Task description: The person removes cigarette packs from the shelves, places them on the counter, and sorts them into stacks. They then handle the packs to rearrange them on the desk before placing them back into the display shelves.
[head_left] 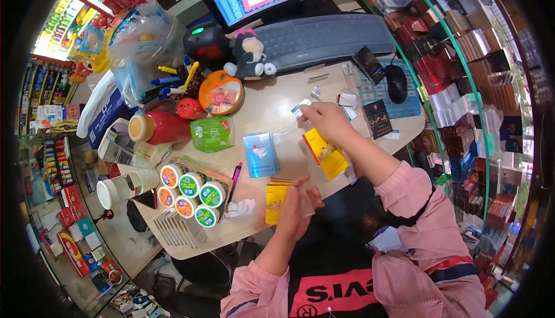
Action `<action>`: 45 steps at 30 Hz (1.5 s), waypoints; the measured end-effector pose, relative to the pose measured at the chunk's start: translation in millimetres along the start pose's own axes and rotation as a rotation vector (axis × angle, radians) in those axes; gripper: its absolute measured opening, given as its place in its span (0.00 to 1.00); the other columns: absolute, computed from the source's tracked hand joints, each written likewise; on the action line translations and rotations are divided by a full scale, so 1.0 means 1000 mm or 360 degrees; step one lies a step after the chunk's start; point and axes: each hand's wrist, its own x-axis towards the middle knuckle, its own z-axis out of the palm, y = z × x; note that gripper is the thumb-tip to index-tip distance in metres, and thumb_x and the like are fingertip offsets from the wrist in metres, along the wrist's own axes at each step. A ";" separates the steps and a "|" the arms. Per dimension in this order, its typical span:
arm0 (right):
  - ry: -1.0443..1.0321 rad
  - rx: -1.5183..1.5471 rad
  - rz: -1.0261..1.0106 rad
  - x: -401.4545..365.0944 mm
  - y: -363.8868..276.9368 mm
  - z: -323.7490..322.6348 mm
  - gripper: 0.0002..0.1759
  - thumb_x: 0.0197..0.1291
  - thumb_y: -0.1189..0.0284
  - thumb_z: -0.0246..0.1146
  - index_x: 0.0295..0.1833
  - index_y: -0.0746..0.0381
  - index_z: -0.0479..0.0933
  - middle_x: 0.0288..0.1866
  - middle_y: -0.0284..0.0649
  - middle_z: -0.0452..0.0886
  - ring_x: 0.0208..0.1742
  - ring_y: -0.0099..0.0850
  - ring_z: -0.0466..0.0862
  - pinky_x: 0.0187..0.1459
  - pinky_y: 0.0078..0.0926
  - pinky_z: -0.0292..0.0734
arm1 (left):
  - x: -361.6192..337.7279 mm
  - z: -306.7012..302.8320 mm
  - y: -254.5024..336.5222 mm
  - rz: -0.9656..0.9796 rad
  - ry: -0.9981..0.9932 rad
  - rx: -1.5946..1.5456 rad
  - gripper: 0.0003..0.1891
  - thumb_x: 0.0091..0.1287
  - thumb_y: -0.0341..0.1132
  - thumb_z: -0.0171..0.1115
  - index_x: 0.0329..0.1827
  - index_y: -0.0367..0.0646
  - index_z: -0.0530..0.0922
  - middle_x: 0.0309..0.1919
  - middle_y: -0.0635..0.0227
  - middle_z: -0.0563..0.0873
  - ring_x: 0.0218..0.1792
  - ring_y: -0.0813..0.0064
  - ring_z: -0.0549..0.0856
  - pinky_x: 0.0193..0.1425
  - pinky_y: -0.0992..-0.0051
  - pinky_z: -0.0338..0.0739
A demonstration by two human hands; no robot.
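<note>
My right hand [329, 123] reaches over the table with its fingertips pinched on a small, pale, shiny scrap of wrapper [300, 109]. Just below that wrist lie yellow cigarette packs [325, 153] with red edges. My left hand [299, 205] is nearer the table's front edge, its fingers curled around something pale and see-through that I cannot make out. Right beside it, on its left, is a stack of yellow packs [276, 202]. A blue cigarette pack stack [261, 155] with a white bird picture stands behind the yellow stack.
Round tubs [188, 185] with green and orange lids fill the front left, near a pink pen [236, 180] and a crumpled tissue [240, 209]. At the back are a keyboard [324, 38], a plush doll [250, 57] and a mouse [396, 83]. Shelves of boxes [462, 98] flank the right.
</note>
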 end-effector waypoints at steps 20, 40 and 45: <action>0.1239 0.0845 0.0038 -0.112 0.002 -0.074 0.23 0.63 0.59 0.45 0.29 0.66 0.77 0.26 0.40 0.78 0.28 0.29 0.75 0.34 0.25 0.67 | -0.003 0.099 -0.029 0.0223 -0.0330 -0.0188 0.29 0.45 0.24 0.52 0.55 0.47 0.60 0.55 0.58 0.67 0.58 0.60 0.66 0.61 0.62 0.58; 0.0978 0.0406 -0.0174 -0.188 0.013 -0.106 0.20 0.61 0.61 0.51 0.31 0.68 0.76 0.26 0.42 0.78 0.27 0.25 0.78 0.30 0.23 0.71 | -0.018 0.117 -0.064 -0.0016 -0.0404 0.0291 0.22 0.60 0.30 0.55 0.57 0.46 0.59 0.53 0.59 0.69 0.54 0.63 0.71 0.56 0.58 0.68; 0.0921 0.0156 -0.0347 -0.203 0.015 -0.114 0.19 0.58 0.60 0.54 0.33 0.67 0.76 0.27 0.47 0.77 0.30 0.35 0.78 0.31 0.28 0.71 | -0.018 0.128 -0.064 0.0013 -0.0336 0.0289 0.24 0.61 0.39 0.55 0.59 0.49 0.60 0.54 0.62 0.70 0.55 0.65 0.71 0.56 0.58 0.68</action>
